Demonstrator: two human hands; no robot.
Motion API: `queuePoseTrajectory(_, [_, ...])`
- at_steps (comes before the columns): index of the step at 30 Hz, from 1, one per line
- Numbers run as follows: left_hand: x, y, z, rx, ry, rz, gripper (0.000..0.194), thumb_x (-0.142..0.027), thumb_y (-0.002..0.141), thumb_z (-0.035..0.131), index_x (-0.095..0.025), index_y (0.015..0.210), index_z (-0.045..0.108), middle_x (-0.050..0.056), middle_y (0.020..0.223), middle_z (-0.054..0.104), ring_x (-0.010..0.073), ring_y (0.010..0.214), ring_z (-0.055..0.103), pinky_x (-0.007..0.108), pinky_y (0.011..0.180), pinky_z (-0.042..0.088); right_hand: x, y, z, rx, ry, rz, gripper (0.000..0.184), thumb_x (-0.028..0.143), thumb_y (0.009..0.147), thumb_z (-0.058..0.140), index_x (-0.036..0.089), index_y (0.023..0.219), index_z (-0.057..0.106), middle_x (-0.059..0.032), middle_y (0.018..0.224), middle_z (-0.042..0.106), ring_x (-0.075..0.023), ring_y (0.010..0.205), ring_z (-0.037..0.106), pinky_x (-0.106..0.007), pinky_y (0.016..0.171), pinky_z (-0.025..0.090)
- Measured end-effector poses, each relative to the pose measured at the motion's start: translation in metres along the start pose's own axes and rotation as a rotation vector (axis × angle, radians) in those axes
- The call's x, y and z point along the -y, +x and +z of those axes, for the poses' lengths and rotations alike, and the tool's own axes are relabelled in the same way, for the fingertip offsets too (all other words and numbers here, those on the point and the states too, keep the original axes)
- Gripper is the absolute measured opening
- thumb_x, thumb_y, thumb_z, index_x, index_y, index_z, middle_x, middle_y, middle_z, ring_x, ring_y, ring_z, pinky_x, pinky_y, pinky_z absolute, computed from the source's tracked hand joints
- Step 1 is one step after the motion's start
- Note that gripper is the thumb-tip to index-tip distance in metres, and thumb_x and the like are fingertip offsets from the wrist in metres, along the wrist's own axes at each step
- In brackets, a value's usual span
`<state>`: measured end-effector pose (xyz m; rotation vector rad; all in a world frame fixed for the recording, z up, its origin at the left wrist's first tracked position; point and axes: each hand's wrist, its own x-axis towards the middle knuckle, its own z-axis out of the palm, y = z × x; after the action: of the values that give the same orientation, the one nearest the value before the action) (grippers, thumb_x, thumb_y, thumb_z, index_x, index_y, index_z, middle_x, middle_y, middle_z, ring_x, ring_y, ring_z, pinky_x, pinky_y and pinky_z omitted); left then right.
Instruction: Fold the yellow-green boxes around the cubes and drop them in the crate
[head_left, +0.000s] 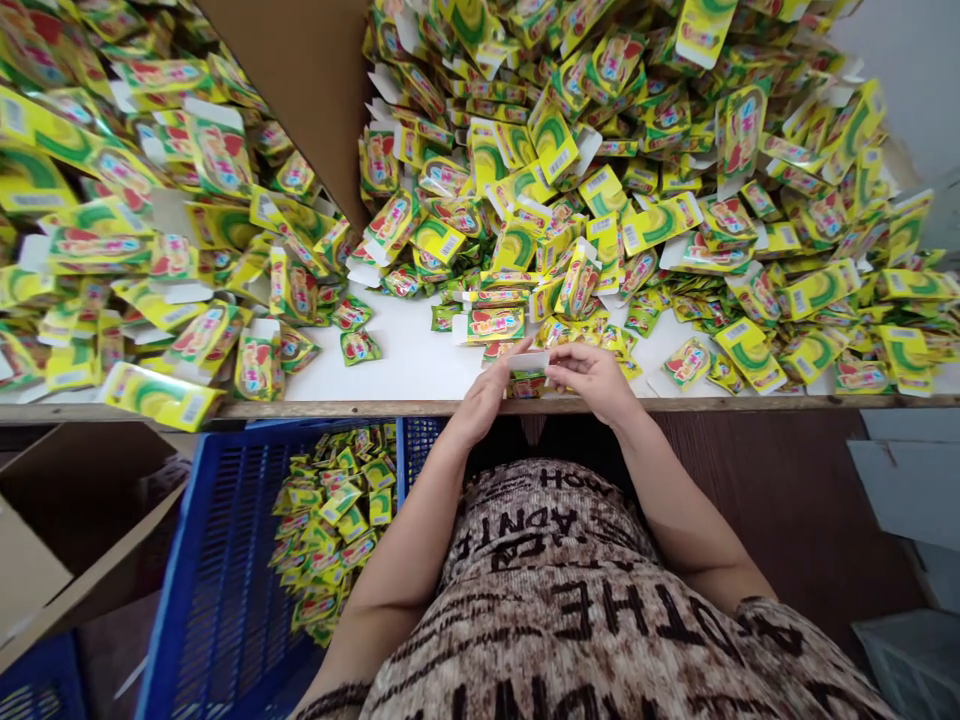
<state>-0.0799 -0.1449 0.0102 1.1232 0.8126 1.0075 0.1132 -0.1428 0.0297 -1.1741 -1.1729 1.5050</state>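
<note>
At the table's front edge, my left hand (486, 398) and my right hand (595, 382) grip a small candy box (527, 384) between them, one at each end. Its white flap (529, 362) faces up, and part of its green and yellow side shows below. The fingers of both hands are bent around it and cover its ends. Just beyond my hands lies another candy box (495, 325), printed in red, green and yellow. Small wrapped packets (581, 332) are heaped beside it, close to my right fingers.
Big piles of candy boxes (517, 150) cover the back and sides of the white table (420, 365). A cardboard divider (300, 80) splits them at the left. Below stands a blue crate (217, 560) with many small packets, beside an open cardboard carton (82, 520).
</note>
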Motion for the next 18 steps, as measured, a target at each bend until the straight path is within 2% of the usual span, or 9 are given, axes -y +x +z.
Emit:
queuePoseTrajectory(3, [-0.004, -0.005, -0.005, 0.041, -0.195, -0.064, 0.052, -0.053, 0.094, 0.056, -0.020, 0.131, 0.067, 0.011, 0.140, 0.063, 0.0296, 0.135, 0.053, 0.042, 0.116, 0.036, -0.005, 0.003, 0.004, 0.087, 0.160, 0.118, 0.036, 0.038, 0.064, 0.088, 0.016, 0.087, 0.070, 0.0022, 0.068, 0.065, -0.0100, 0.058, 0.059, -0.021, 0.050, 0.049])
queuePoseTrajectory(8, [-0.004, -0.003, -0.011, 0.006, -0.258, -0.108, 0.053, -0.046, 0.076, 0.080, -0.019, 0.121, 0.072, 0.012, 0.128, 0.070, 0.0301, 0.126, 0.060, 0.043, 0.114, 0.040, -0.006, 0.003, 0.003, 0.154, 0.239, 0.151, 0.035, 0.040, 0.067, 0.086, 0.016, 0.088, 0.072, 0.0016, 0.070, 0.065, -0.0094, 0.059, 0.059, -0.025, 0.058, 0.055])
queuePoseTrajectory(14, [-0.014, 0.007, -0.011, 0.086, -0.207, -0.169, 0.061, -0.039, 0.062, 0.091, -0.019, 0.117, 0.074, 0.011, 0.122, 0.072, 0.0284, 0.120, 0.063, 0.041, 0.110, 0.044, 0.001, 0.002, 0.000, 0.217, 0.103, 0.052, 0.031, 0.039, 0.074, 0.080, 0.015, 0.094, 0.073, 0.0008, 0.075, 0.065, -0.0070, 0.057, 0.048, -0.020, 0.050, 0.039])
queuePoseTrajectory(16, [-0.016, 0.008, -0.010, 0.030, -0.177, -0.154, 0.056, -0.039, 0.062, 0.091, -0.019, 0.113, 0.075, 0.010, 0.117, 0.074, 0.0262, 0.112, 0.066, 0.039, 0.104, 0.048, 0.004, 0.004, 0.001, 0.199, 0.042, 0.043, 0.030, 0.038, 0.075, 0.078, 0.016, 0.094, 0.073, 0.0016, 0.073, 0.064, -0.0076, 0.057, 0.048, -0.020, 0.051, 0.039])
queuePoseTrajectory(18, [-0.018, 0.007, -0.010, -0.085, -0.148, -0.136, 0.045, -0.039, 0.065, 0.089, -0.018, 0.103, 0.077, 0.008, 0.103, 0.076, 0.0210, 0.096, 0.069, 0.034, 0.092, 0.051, 0.006, 0.005, 0.002, 0.171, 0.027, 0.052, 0.030, 0.038, 0.073, 0.078, 0.016, 0.093, 0.072, 0.0024, 0.070, 0.063, -0.0084, 0.057, 0.049, -0.020, 0.051, 0.040])
